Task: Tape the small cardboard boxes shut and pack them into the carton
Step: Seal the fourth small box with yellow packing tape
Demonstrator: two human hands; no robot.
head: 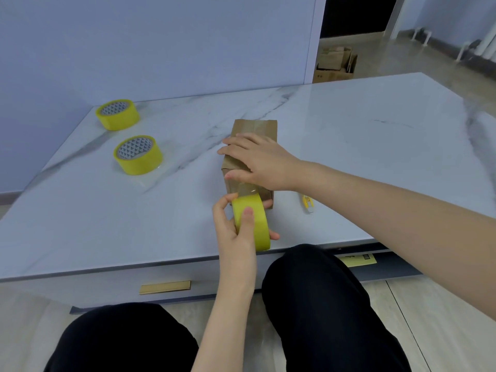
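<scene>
Now taping: right hand (pixel 264 162) flat, fingers (pixel 239 142) straight, pressing the box (pixel 255 128). Left hand (pixel 233 234) fingers curl round the tape roll (pixel 255 224). Next, likely: draw strip (pixel 245 189) taut — then cut.

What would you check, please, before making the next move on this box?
1. Small box steadied: right hand presses flat on its top, ok.
2. Tape roll secure: left hand grips it, ok.
3. Tape strip attached: runs from roll to the box's near end, ok.
4. Strip wrinkle-free: cannot tell.
5. Cutter handy: lies on the table right of the box, ok.
</scene>
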